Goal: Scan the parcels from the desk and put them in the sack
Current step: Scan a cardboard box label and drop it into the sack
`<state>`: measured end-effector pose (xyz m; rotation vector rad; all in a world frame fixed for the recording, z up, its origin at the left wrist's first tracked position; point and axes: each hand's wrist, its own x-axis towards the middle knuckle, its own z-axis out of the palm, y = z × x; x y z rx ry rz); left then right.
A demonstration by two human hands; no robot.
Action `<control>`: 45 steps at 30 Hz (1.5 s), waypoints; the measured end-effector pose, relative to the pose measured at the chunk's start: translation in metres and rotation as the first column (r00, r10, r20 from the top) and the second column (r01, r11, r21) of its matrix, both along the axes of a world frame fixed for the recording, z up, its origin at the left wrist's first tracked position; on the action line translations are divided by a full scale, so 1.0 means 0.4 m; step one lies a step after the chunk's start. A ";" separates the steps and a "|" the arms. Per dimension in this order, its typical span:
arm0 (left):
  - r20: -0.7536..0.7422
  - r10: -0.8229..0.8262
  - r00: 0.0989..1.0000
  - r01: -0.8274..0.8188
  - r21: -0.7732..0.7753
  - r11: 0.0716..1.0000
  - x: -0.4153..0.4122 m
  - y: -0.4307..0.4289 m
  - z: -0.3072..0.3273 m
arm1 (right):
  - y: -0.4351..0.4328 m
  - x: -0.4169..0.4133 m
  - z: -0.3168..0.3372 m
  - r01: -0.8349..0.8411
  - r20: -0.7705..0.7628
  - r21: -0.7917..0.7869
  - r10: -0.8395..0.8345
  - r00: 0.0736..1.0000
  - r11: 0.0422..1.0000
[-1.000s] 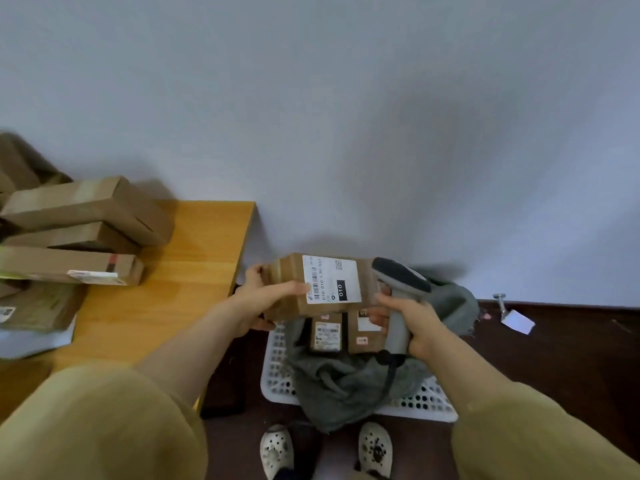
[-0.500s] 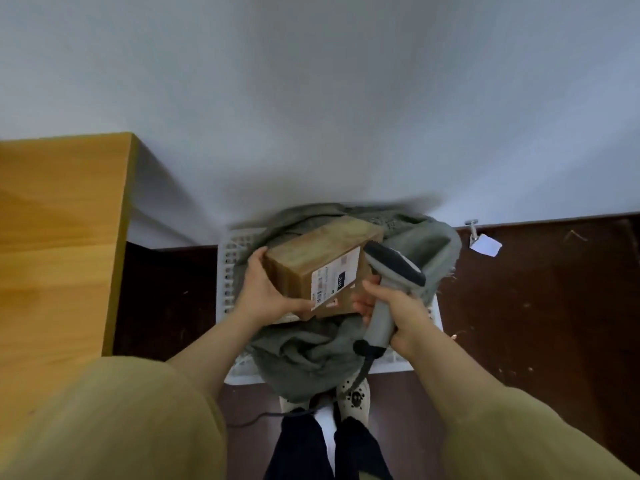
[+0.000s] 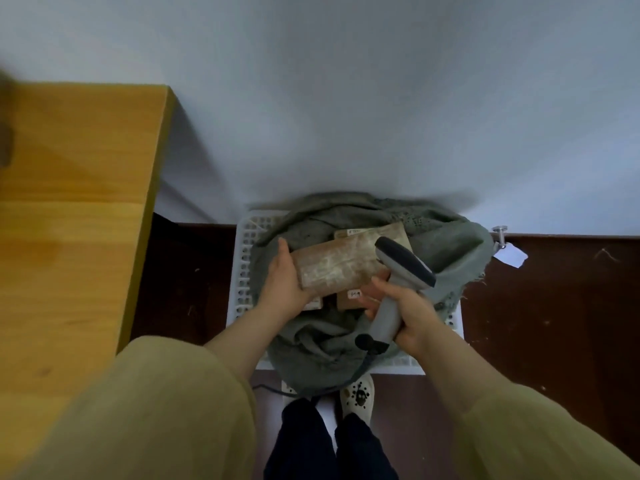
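Left hand (image 3: 282,282) gripped a brown, scuffed parcel (image 3: 337,268) over the sack (image 3: 446,244); right hand (image 3: 405,313) grasped the scanner (image 3: 398,282)

The left hand (image 3: 284,289) grips one end of a flat brown cardboard parcel (image 3: 336,270), held over the open mouth of a grey-green cloth sack (image 3: 450,237) that lines a white perforated plastic basket (image 3: 245,258). The right hand (image 3: 412,313) is wrapped round the handle of a grey handheld scanner (image 3: 403,268), whose head overlaps the parcel's right end. Smaller brown boxes (image 3: 350,298) lie in the sack, and an orange-brown wooden counter (image 3: 76,202) stands to the left.
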<state>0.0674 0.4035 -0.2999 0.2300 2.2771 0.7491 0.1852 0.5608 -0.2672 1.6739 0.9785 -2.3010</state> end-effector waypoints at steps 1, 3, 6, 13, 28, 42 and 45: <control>-0.004 0.008 1.000 -0.008 0.001 1.000 0.001 -0.008 0.039 | -0.012 -0.003 0.030 -0.017 -0.016 -0.011 0.017 1.000 1.000; -0.026 0.035 0.999 -0.035 0.016 0.999 0.003 -0.031 0.126 | -0.036 -0.013 0.098 -0.061 -0.050 -0.016 0.060 0.997 0.998; -0.108 0.067 0.992 -0.062 0.050 0.997 0.005 -0.080 0.274 | -0.078 -0.051 0.218 -0.147 -0.104 -0.013 0.145 0.984 0.989; -0.357 0.249 0.900 -0.254 0.035 0.967 -0.004 -0.270 0.569 | -0.235 -0.174 0.480 -0.434 -0.252 0.066 0.435 0.864 0.899; -0.565 0.552 0.613 -0.758 -0.222 0.614 -0.013 -0.869 0.742 | -0.685 -0.302 0.673 -0.720 -0.360 0.240 0.748 0.557 0.651; -0.300 0.487 0.820 -0.572 -0.414 0.708 -0.050 -1.196 0.643 | -1.031 -0.342 0.655 -0.850 -0.233 0.299 0.897 0.375 0.433; -0.308 0.559 0.770 -0.638 -0.347 0.688 -0.015 -1.183 0.642 | -1.068 -0.348 0.647 -0.859 -0.201 0.309 0.911 0.361 0.409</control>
